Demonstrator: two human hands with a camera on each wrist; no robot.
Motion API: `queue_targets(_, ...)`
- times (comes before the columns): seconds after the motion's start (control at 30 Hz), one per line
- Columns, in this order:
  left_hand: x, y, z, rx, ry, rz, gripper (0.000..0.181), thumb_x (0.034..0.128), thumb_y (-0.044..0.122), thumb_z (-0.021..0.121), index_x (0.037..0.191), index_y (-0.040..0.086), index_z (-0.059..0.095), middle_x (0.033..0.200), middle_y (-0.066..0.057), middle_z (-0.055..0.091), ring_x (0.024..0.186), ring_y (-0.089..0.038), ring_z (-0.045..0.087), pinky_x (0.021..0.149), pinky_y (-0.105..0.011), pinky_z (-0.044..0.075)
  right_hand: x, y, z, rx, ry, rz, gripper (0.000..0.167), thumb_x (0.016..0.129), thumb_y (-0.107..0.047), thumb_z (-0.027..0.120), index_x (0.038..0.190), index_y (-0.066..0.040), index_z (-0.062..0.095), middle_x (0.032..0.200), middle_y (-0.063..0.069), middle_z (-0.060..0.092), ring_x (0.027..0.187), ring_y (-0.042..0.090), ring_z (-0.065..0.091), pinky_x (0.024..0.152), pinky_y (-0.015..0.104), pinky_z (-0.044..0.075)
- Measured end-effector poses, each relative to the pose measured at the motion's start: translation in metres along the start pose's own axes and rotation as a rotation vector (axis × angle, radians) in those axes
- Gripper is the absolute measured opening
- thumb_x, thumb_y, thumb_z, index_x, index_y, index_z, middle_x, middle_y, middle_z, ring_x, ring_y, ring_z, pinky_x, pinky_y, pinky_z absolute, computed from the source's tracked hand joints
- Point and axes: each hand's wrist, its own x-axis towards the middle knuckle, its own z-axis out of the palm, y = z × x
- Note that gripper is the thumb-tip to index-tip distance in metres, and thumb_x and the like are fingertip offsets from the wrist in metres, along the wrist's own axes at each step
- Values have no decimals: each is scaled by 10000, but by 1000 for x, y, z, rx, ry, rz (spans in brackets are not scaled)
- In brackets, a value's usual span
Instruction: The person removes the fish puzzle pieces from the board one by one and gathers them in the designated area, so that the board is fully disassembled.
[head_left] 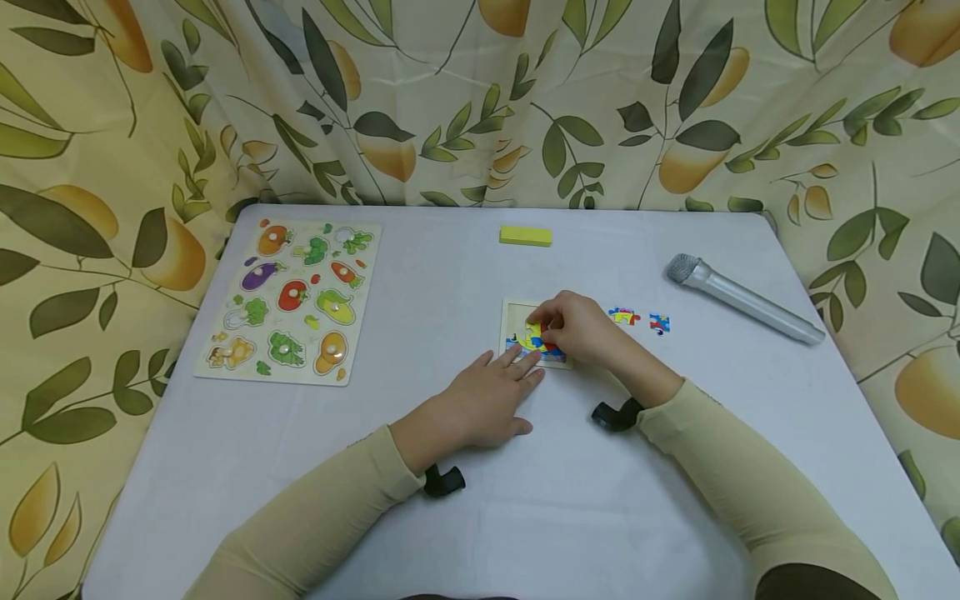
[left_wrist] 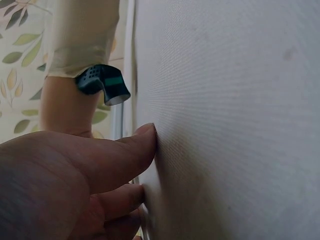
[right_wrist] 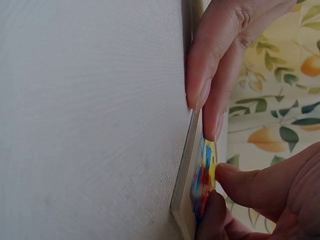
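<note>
A small wooden jigsaw puzzle board (head_left: 516, 312) lies mid-table, its lower part filled with blue, yellow and red pieces. Over it, my right hand (head_left: 581, 332) pinches a puzzle piece (right_wrist: 212, 167) between thumb and finger, against the picture; the fingers hide much of the piece. My left hand (head_left: 487, 406) lies flat with spread fingers, the fingertips on the board's near edge. In the right wrist view two left fingers (right_wrist: 202, 65) touch the frame's edge. Two loose puzzle pieces, one yellow-red (head_left: 624, 316) and one blue-red (head_left: 659, 323), lie right of the right hand.
A vegetable peg board (head_left: 311, 275) lies on the left of the white table (head_left: 442, 275). A yellow block (head_left: 526, 237) sits behind the puzzle. To the right rests a silver microphone (head_left: 742, 298). Patterned curtain (head_left: 465, 167) surrounds the back and sides.
</note>
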Motion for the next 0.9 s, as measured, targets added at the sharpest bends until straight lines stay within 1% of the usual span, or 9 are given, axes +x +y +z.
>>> queue_targets(0.17,0,0,1,-1,8,2,827,1053,581,610,1723,219,287,1833,38,128,1715,-238,74,1373,-529,186,0,-1,2,30,23,8,246,967,-51,767,1204,-113,792,1105,127,701,985,281,611,855,374,516)
queue_targets(0.37,0,-1,1,-4,6,4,829,1053,588,606,1724,222,283,1833,40,120,1715,-237,67,1372,-533,185,-1,-2,5,70,84,27,204,979,-61,747,1159,-131,814,1103,111,722,1003,291,637,872,405,530)
queue_targets(0.43,0,0,1,-5,3,4,830,1052,588,606,1724,223,282,1833,41,122,1715,-237,68,1372,-536,183,-2,-1,5,91,103,41,209,983,-61,742,1163,-137,816,1097,107,723,1004,291,640,870,400,530)
queue_targets(0.53,1,0,1,-9,0,3,832,1050,588,611,1724,225,282,1833,42,123,1715,-240,67,1372,-542,180,-3,-1,6,128,119,52,250,988,-50,731,1210,-142,805,1074,102,710,986,284,636,850,377,530)
queue_targets(0.63,1,0,0,-9,1,-1,830,1049,586,614,1723,229,285,1833,45,126,1716,-240,68,1372,-541,178,-3,-2,6,150,124,52,272,986,-41,731,1232,-140,792,1039,97,697,958,278,629,822,361,525)
queue_targets(0.9,1,0,2,-4,7,-7,828,1045,585,620,1721,237,292,1832,51,128,1715,-236,76,1373,-533,183,-2,-3,4,171,113,65,206,974,-20,744,1137,-134,798,1003,98,675,953,280,597,798,341,526)
